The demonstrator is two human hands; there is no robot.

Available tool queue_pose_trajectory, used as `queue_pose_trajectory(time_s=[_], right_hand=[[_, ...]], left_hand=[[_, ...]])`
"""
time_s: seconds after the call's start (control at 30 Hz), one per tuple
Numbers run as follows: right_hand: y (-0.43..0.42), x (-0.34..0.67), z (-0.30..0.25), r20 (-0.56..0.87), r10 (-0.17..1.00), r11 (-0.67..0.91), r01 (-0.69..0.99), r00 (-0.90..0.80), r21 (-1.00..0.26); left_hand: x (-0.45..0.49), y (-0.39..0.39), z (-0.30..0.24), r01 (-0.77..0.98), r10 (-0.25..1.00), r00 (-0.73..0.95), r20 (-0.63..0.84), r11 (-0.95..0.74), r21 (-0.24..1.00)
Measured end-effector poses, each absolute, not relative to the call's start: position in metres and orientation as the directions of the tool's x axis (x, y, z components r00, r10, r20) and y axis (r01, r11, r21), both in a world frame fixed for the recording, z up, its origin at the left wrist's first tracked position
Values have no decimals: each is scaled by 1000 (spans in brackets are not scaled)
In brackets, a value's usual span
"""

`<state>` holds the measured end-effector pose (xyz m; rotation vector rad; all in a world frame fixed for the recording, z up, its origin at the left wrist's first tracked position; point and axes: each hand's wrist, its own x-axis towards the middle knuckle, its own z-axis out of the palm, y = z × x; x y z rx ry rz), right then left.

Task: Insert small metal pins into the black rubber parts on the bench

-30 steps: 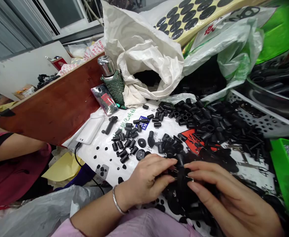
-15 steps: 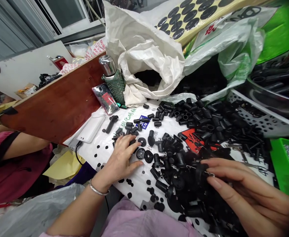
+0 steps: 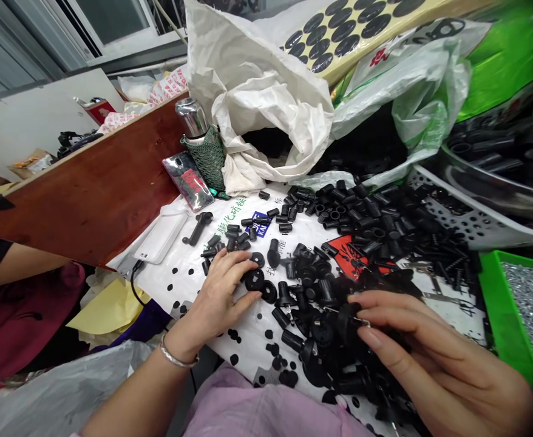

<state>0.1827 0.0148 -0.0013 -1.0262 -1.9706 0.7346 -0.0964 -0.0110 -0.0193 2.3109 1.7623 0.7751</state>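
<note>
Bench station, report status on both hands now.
Left hand open, beside black round rubber disc. Right hand, fingers on black plastic part with metal pin. Heap of loose black moulded parts under it.

You have, on the white printed sheet (image 3: pixel 252 346): green Chinese characters (image 3: pixel 232 217), first read 膨化; blue label (image 3: pixel 261 223), white "KA"; red diamond sign (image 3: pixel 351 258), black burst symbol.
</note>
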Motion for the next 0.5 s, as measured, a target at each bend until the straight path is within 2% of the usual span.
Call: queue_pose_trajectory(time_s=[0.17,0.27,0.33,0.4,0.5], right_hand=[[15,165,12,378,829,530,364,-411,-766],[13,157,17,409,799,564,316,-441,-763],[12,155,17,421,789,576,302,-448,-759],[11,156,15,414,793,571,310,-447,-760],[11,161,9,390,811,549,337,-436,-765]], left_hand=[[-74,-17,-9,730,961,101,257,-247,637],[-58,-19,-7,655,955,150,257,-291,697],[-53,-18,-9,670,938,189,291,-340,660],[-55,-17,-14,736,922,191,337,-362,573],[-67,-13,-23,865,916,132,379,-293,407]])
